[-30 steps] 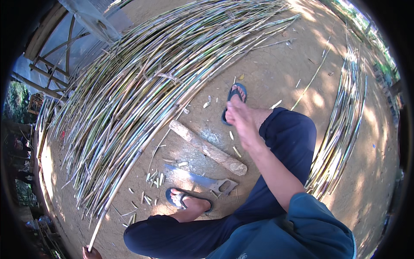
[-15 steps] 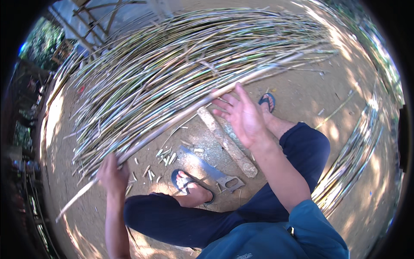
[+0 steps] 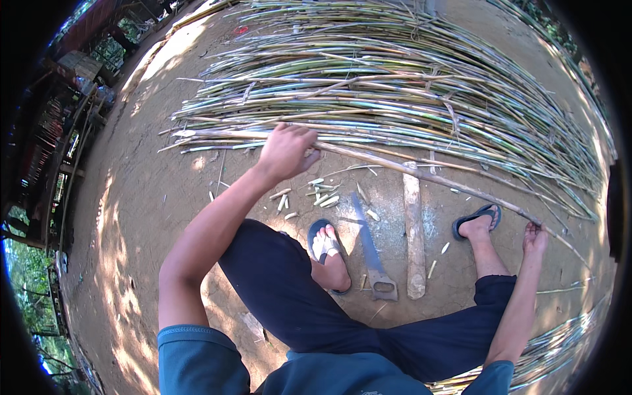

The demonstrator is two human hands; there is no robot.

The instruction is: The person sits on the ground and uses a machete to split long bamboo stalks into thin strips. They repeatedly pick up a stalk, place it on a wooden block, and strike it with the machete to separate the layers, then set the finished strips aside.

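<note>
Head view: hands [image 3: 288, 151] [image 3: 536, 238] grip long, tapering, woody cane [image 3: 368, 158]; rough log [image 3: 414, 237] nearby.

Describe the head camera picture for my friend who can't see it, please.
A person holds a long stick, the left hand toward its pale end and the right hand toward its thin end. On the dirt between their feet lie a saw and a log, with a big pile of sticks beyond.
</note>
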